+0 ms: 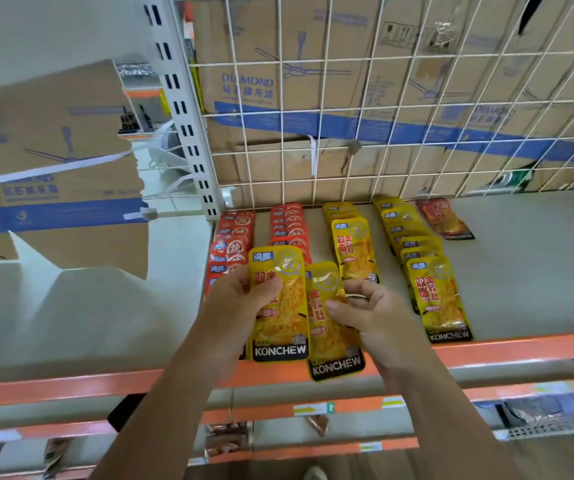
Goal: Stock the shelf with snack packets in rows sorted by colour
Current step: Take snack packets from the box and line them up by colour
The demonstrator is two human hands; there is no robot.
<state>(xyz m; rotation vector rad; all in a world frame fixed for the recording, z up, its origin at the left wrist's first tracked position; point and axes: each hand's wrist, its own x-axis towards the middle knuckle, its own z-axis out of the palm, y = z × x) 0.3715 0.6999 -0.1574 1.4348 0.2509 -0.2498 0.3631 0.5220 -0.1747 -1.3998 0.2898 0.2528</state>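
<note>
Fingers of left hand (244, 299) curl shut over the top half of one yellow KONCHEW packet (280, 306), thumb across its face. Right hand (365, 313) pinches a second yellow packet (330, 327) at its upper edge, thumb in front. Both packets sit above the shelf's orange front rail (486, 348), overlapping each other.

Shelf state: two red rows (261, 233) at left, two yellow rows (417, 251) right of them, one stray red-orange packet (446, 218) by the wire mesh back (417, 98).

Risks:
- foil is slick, so either pinched packet could slip off the front edge
- laying it down could nudge the shingled rows out of line
- stray packet may be in the wrong row

Unclear: left red row's front end is behind the hands; packet counts per row unreadable; lower shelves blurred.
</note>
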